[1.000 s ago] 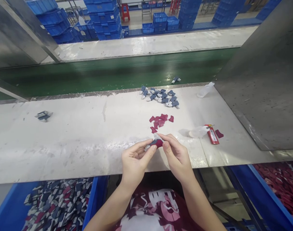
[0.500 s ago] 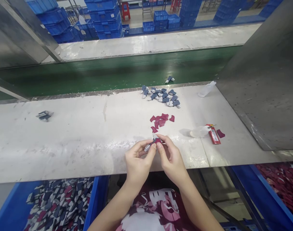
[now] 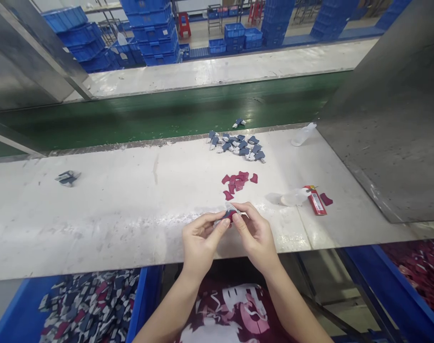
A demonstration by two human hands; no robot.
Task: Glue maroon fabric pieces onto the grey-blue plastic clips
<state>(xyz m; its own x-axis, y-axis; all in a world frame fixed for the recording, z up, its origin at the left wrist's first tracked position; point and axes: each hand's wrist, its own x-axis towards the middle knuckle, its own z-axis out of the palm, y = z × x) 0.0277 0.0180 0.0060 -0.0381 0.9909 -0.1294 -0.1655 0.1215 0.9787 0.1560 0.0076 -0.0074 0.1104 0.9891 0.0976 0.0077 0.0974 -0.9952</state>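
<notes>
Between my two hands is a small plastic part [image 3: 228,212] in grey, dark blue and maroon, partly covered by my fingers. My left hand [image 3: 200,243] pinches its left side with thumb and fingers. On the other side, my right hand [image 3: 255,234] is closed on it, the thumb pressing near the maroon piece. Just beyond my fingertips lie several loose maroon pieces [image 3: 239,181]. Farther back sits a cluster of blue-and-grey parts [image 3: 242,146], similar in colour to the held one.
A clear bottle [image 3: 294,197] lies by a red packet [image 3: 316,202]; another bottle [image 3: 304,134] is farther back. One part [image 3: 240,123] rests on the green belt [image 3: 149,116]. Blue bins of parts [image 3: 143,300] stand below the table edge, left and right. A metal panel [image 3: 388,119] rises at right.
The part on the green belt has shifted left. My hands still hold the small part, now turned slightly, with more of it covered by my fingers. The view has tilted a little.
</notes>
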